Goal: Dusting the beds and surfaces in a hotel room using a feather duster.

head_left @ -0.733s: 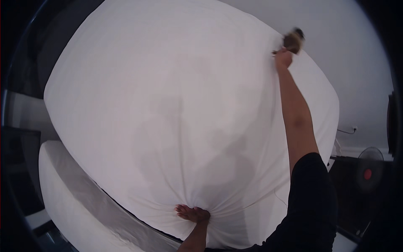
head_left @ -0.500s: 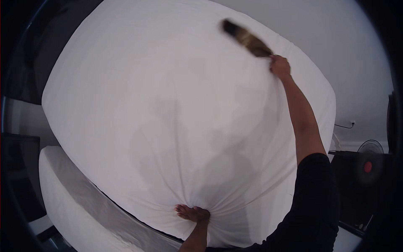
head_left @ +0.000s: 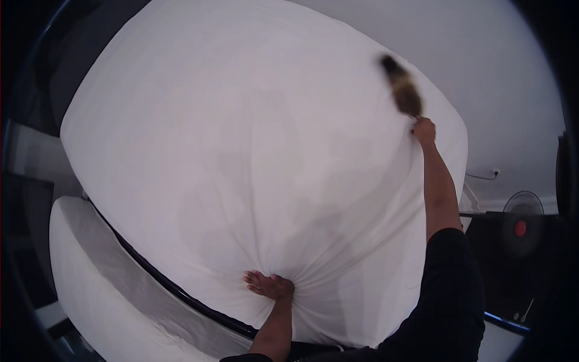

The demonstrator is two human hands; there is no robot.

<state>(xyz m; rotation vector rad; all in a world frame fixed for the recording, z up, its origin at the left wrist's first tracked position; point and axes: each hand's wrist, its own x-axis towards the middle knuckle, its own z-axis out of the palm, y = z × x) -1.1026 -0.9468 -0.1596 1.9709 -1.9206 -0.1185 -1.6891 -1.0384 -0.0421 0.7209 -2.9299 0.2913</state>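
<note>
A mattress in a white fitted sheet (head_left: 181, 108) spreads across most of the view. My left hand (head_left: 269, 285) leans on its near part with fingers spread, and creases fan out through the cloth from under the palm. Farther off to the right, my right hand (head_left: 424, 131) is closed round the handle end of a feather duster (head_left: 405, 90). The duster is brown with a paler band and a black tip, smeared by motion. It points away from me over the right side of the sheet; whether it touches the cloth I cannot tell.
A second, white-covered mattress (head_left: 72, 259) lies along the lower left, past a dark bed edge (head_left: 181, 294). To the right are a fan with a red hub (head_left: 520, 228), a wall socket with a cord (head_left: 496, 172) and a pale wall (head_left: 512, 108).
My right hand has swung the feather duster rightward and nearer to me, and it now points more straight away. The left hand stays pressed on the sheet while the view has shifted slightly.
</note>
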